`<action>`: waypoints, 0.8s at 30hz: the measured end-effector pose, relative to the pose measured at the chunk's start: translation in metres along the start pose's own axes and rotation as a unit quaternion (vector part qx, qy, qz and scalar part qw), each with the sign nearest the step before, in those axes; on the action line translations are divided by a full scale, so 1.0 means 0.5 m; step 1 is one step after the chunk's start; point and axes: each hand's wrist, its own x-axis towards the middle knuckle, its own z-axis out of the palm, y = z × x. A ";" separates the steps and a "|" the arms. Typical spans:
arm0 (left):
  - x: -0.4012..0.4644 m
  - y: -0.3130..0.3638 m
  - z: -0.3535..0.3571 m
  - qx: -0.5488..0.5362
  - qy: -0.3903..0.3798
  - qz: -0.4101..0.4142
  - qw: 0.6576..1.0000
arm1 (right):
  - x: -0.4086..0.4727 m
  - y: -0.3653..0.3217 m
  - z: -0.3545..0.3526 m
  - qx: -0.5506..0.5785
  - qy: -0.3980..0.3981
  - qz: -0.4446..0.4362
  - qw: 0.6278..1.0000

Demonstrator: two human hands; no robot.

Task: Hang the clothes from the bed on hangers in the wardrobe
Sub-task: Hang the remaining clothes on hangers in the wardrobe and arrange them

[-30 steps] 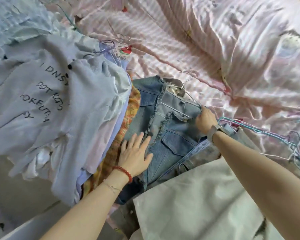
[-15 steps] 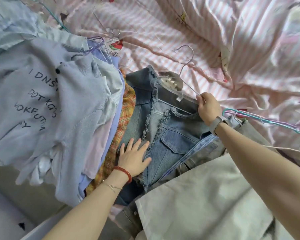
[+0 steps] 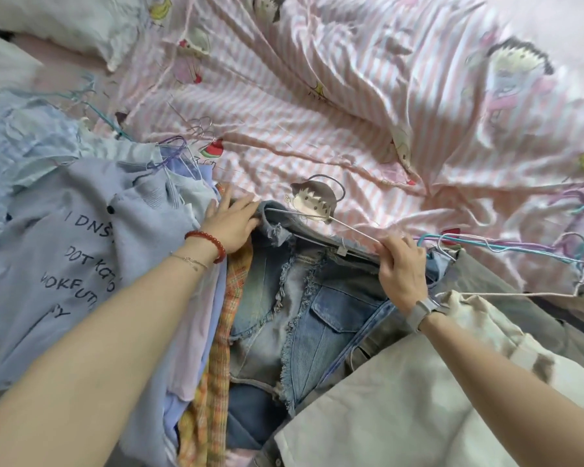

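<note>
My right hand [image 3: 402,267] pinches the wire hanger [image 3: 321,219] while my flat, open left hand [image 3: 231,219] tucks the denim jacket [image 3: 304,318] shoulder on.

Denim jacket [image 3: 304,318] hides the hanger's [image 3: 321,217] lower bar.
</note>
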 end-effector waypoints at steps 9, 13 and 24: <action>-0.106 0.078 -0.049 -0.031 0.173 0.059 0.983 | 0.034 0.038 0.005 0.010 0.019 0.093 0.995; -0.216 0.125 -0.033 -0.068 0.167 0.013 0.983 | 0.043 0.019 0.007 0.029 0.002 0.083 0.996; -0.484 -0.005 -0.066 -0.258 0.283 -0.128 0.915 | 0.022 -0.246 -0.054 0.003 0.064 -0.142 0.988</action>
